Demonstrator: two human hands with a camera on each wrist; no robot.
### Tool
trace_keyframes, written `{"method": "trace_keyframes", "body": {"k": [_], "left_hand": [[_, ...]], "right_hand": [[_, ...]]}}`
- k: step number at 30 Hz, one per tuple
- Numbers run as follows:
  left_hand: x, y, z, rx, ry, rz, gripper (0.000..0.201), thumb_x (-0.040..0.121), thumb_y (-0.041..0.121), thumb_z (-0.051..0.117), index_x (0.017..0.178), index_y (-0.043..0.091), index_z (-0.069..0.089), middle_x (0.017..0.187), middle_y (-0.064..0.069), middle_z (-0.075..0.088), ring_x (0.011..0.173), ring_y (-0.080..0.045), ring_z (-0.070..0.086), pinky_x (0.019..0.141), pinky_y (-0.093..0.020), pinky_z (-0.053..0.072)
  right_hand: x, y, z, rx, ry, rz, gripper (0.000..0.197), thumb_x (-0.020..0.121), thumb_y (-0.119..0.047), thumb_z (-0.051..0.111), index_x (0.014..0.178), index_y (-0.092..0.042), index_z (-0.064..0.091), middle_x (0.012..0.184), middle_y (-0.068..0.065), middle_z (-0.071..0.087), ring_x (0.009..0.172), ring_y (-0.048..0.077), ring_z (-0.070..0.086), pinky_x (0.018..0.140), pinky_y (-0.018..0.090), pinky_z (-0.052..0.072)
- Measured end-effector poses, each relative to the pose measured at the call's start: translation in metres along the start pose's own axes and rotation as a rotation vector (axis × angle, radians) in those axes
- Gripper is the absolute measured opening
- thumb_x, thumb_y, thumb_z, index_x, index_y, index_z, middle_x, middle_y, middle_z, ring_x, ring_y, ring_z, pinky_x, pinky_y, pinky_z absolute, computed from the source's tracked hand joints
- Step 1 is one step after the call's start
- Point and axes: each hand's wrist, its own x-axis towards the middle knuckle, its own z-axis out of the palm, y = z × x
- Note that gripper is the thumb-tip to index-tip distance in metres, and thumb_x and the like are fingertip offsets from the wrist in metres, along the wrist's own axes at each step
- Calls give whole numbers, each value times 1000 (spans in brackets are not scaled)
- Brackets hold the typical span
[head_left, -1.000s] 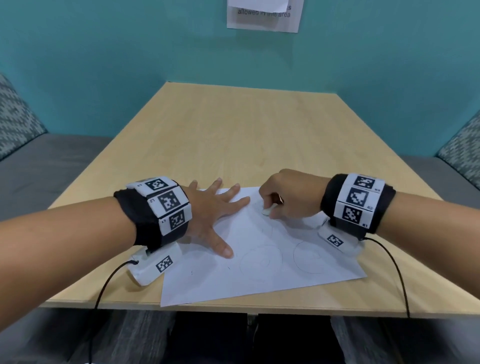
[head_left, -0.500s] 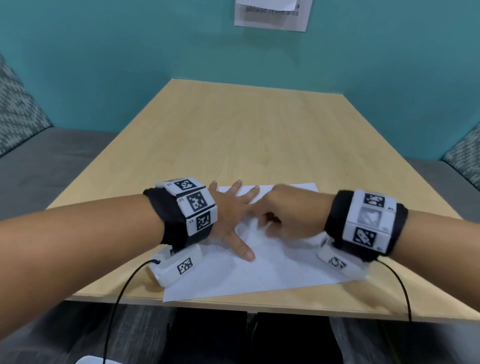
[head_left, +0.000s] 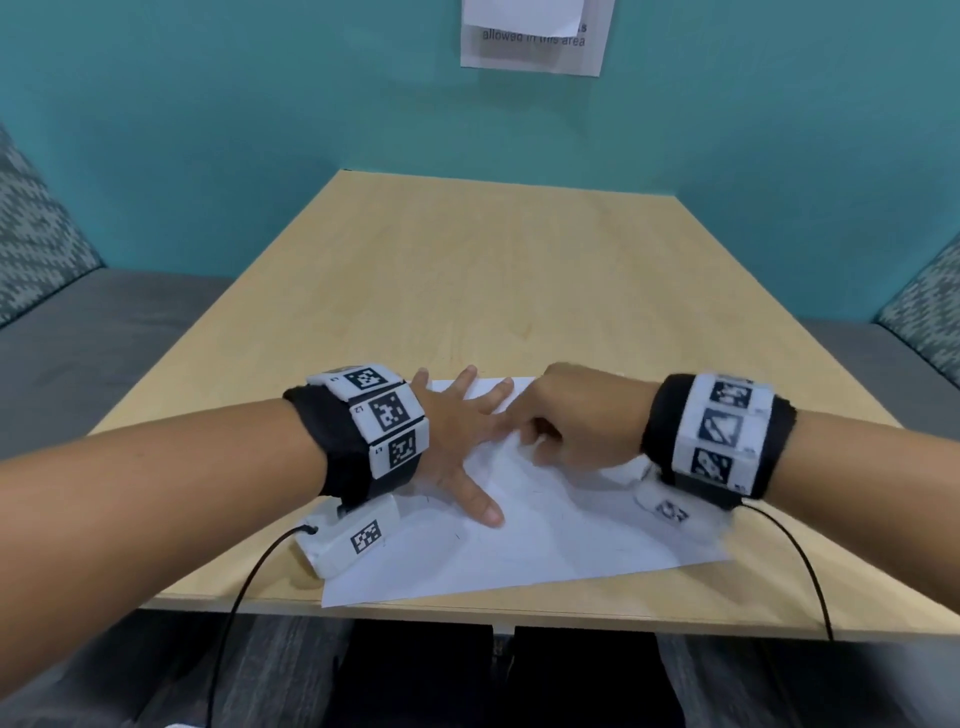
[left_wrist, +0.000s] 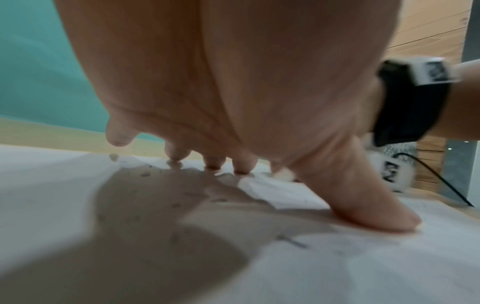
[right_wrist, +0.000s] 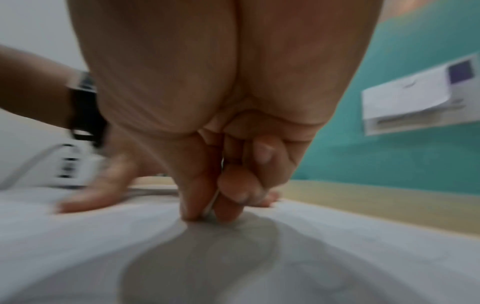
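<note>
Head view: the sheet of paper (head_left: 545, 545) lies on the near part of the wooden table (head_left: 493, 280), its near left corner at the table's near edge. Faint pencil marks (left_wrist: 293, 242) show on the sheet, and small crumbs (left_wrist: 145, 174) lie scattered on its far left part.

The white eraser (left_wrist: 283, 174) sits against the far middle of the sheet, pinched between the thumb and fingertips of the right hand (head_left: 582, 421). It is blurred and mostly hidden; only a pale lump shows in the left wrist view. In the right wrist view the thumb and fingers (right_wrist: 228, 207) close narrowly together, tips down on the paper.

The left hand (head_left: 452, 441) lies flat and spread on the left part of the sheet, holding nothing. Its thumb (left_wrist: 376, 214) and three fingertips press on the paper. The little finger (left_wrist: 118, 137) stands clear of the surface. The left index finger lies just beside the right hand's knuckles.

Each wrist carries a black band with square printed markers, left (head_left: 374, 421) and right (head_left: 717, 431). Under each band hangs a white camera unit, left (head_left: 348, 540) and right (head_left: 670, 506), and a black cable (head_left: 244, 597) runs off the near table edge.

Grey benches (head_left: 93, 332) flank the table on left and right. A teal wall (head_left: 260, 130) closes the far end, with a printed notice (head_left: 532, 36) fixed to it.
</note>
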Motion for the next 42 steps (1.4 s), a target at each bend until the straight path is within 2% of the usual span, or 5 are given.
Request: {"method": "trace_keyframes", "body": {"k": [11,15,21,27,42], "left_hand": [[3,-5,2,0,-11,-6,113,65,87,55,147,54,-15,162,9,-25,149,-33,-22,110,-73,-6],[4,-7,0,12,-39,-14,120,62,92,52,139,55,-33,161,10,-28,149,-31,-24,111,-72,-6],[1,-5,-1,-5,-36,-1,114,67,86,57,149,53,-14,162,10,-26,149,-32,-24,111,-72,-7],[3,-5,0,27,-49,-28,124,64,90,53,149,45,-24,161,13,-29,148,-29,-26,111,-71,-9],[3,-7,-1,33,-44,-33,119,66,89,54,151,47,-18,161,12,-28,149,-29,-24,113,-69,-7]], "right_hand": [[-8,-13,5,49,-64,-48,9,78,-12,64,77,-20,59,58,-16,48,55,1,44,56,17,34],[-1,11,-7,4,-10,41,4,79,-16,67,83,-17,66,64,-16,51,61,7,50,61,19,36],[-10,-8,7,16,-79,-77,14,79,-11,65,73,-19,55,59,-16,46,57,4,43,53,12,31],[-7,18,-3,-5,47,50,16,78,-13,64,68,-21,55,59,-12,55,54,3,45,58,20,34],[-15,-11,3,15,-57,-25,14,79,-12,65,71,-20,55,60,-13,50,58,7,45,56,20,33]]}}
